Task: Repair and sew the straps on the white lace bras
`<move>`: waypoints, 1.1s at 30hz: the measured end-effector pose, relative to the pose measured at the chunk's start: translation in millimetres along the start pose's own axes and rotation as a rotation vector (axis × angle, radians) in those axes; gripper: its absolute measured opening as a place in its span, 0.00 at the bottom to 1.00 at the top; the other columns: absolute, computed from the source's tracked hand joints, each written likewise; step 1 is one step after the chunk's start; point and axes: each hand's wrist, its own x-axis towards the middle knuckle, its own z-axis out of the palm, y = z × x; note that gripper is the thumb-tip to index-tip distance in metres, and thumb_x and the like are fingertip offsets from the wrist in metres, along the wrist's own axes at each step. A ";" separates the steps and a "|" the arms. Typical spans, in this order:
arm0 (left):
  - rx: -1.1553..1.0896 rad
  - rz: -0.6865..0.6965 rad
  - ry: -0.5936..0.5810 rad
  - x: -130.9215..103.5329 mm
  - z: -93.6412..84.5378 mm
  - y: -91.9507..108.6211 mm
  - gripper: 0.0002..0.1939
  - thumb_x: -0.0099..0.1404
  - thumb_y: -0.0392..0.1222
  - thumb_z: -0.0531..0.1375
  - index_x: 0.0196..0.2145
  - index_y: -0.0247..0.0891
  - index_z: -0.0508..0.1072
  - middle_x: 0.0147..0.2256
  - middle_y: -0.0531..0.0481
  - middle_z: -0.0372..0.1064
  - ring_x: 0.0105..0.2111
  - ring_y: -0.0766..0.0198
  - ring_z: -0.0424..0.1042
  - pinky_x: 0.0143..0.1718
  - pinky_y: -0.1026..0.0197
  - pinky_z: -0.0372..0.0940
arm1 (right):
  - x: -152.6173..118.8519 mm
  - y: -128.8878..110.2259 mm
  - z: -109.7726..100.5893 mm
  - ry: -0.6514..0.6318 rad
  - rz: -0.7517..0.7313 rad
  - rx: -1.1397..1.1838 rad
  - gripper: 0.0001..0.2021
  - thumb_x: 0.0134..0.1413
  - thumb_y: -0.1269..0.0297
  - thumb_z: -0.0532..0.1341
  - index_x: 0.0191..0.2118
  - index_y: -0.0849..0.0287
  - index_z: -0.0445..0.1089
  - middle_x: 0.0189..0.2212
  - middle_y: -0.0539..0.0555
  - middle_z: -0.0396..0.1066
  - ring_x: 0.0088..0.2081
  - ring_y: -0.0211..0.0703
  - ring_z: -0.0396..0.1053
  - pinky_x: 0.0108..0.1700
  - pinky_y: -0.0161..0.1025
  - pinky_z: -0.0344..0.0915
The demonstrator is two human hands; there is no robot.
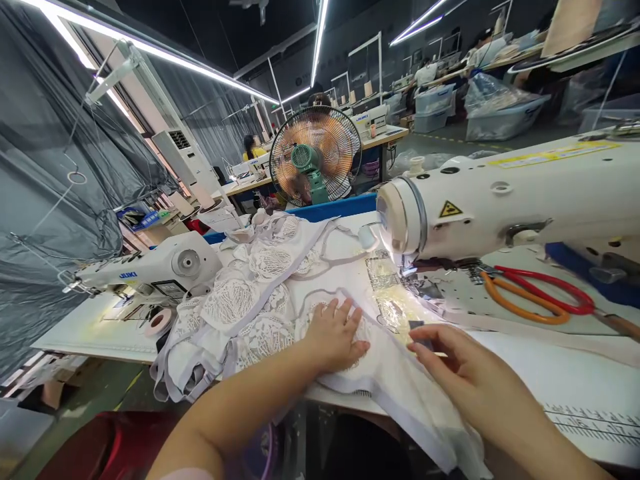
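My left hand (336, 337) lies flat with its fingers spread on a white lace bra (395, 377). The bra stretches across the table's front edge, and its grey-edged band hangs down at the lower right. Close to the sewing machine's needle area, my right hand (463, 367) pinches a small grey piece of fabric (416, 325) between thumb and fingers. The hand partly hides this piece. The sewing machine head (400, 213) stands just beyond my right hand, its lamp lighting the needle plate. More white lace bras (235, 303) lie heaped left of my left hand.
Scissors with red and orange handles (530, 297) rest on the machine bed at right. A second sewing machine (150, 267) stands at left, near a tape roll (160, 321). A fan (315, 157) is behind the table. A ruler scale (590, 423) runs along the front right.
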 end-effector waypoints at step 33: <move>-0.194 0.222 0.203 14.0 16.1 -56.6 0.37 0.61 0.65 0.43 0.52 0.30 0.62 0.47 0.40 0.62 0.48 0.53 0.58 0.55 0.44 0.48 | 99.6 -12.9 91.4 -0.156 -0.158 -0.844 0.13 0.57 0.64 0.43 0.26 0.55 0.61 0.25 0.50 0.68 0.22 0.37 0.64 0.20 0.33 0.49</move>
